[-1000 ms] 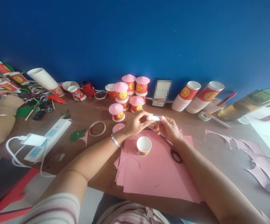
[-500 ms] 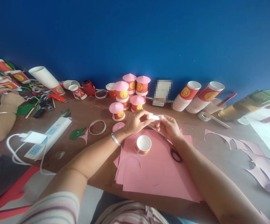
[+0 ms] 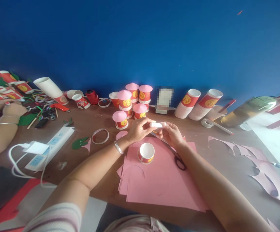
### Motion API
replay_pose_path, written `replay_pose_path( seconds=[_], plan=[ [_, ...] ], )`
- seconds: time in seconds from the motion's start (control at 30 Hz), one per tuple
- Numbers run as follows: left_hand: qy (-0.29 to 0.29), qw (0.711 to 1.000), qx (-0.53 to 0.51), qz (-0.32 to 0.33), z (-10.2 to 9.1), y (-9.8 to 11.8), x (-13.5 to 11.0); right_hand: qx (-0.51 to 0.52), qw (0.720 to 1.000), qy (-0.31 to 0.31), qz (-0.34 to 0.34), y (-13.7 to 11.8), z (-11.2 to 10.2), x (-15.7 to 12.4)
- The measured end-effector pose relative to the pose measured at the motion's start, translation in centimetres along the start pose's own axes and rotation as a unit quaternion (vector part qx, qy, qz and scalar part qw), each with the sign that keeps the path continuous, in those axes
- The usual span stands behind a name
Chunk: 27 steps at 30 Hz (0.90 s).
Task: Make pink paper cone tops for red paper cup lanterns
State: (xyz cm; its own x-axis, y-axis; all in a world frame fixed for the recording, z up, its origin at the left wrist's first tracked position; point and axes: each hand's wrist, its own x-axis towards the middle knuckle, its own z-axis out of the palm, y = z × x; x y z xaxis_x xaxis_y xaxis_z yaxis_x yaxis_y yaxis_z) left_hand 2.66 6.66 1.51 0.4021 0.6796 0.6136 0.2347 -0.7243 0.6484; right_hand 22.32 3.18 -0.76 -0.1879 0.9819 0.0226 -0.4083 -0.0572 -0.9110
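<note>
Both hands meet above the pink paper, on a small white tube (image 3: 156, 124); its exact kind is unclear. My left hand (image 3: 140, 129) pinches its left end between thumb and fingers. The fingers of my right hand (image 3: 172, 132) close on the right end. Below them a red and white paper cup (image 3: 146, 153), open side up, stands on the stack of pink paper sheets (image 3: 161, 187). Beside my right wrist lie scissors (image 3: 180, 163), their blades partly under the hand. Just behind my left hand are red paper cups with pink cone tops (image 3: 119, 119).
Stacked paper cups (image 3: 190, 101), a tape roll (image 3: 207, 122) and a tilted bottle (image 3: 247, 111) are at the right, with pink paper scraps (image 3: 263, 167) nearer. Left are a power strip (image 3: 50, 146), a white ring (image 3: 100, 136) and another person's hands (image 3: 14, 111).
The whole view has shifted slightly. My hands stay together on the white tube, which has tilted a little. The paper cup stays in place on the paper.
</note>
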Motion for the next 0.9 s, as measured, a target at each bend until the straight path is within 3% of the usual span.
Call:
replay_pose_path(
  seconds=[0.17, 0.27, 0.4, 0.5, 0.63, 0.9],
  plan=[
    [-0.032, 0.995, -0.073, -0.066, -0.3, 0.3, 0.3, 0.021, 0.999, 0.014, -0.038, -0.6, 0.9, 0.0],
    [-0.038, 0.984, -0.143, -0.103, -1.8, 0.7, -0.6, 0.040, 0.995, 0.054, -0.072, -1.3, 0.8, 0.1],
    [-0.036, 0.966, -0.208, -0.152, -4.7, 1.8, -4.4, 0.058, 0.988, 0.102, -0.102, -2.5, 0.3, 0.0],
    [-0.124, 0.948, -0.224, -0.191, -5.7, 2.5, -7.7, 0.048, 0.988, 0.110, -0.095, -3.2, 0.4, -1.1],
    [-0.207, 0.948, -0.144, -0.195, -4.2, 3.2, -9.5, 0.022, 0.990, 0.113, -0.085, -3.5, 1.0, -3.1],
    [-0.185, 0.968, -0.091, -0.143, -0.1, 3.9, -5.5, -0.115, 0.983, 0.103, -0.101, -3.4, 1.4, -5.2]
  ],
)
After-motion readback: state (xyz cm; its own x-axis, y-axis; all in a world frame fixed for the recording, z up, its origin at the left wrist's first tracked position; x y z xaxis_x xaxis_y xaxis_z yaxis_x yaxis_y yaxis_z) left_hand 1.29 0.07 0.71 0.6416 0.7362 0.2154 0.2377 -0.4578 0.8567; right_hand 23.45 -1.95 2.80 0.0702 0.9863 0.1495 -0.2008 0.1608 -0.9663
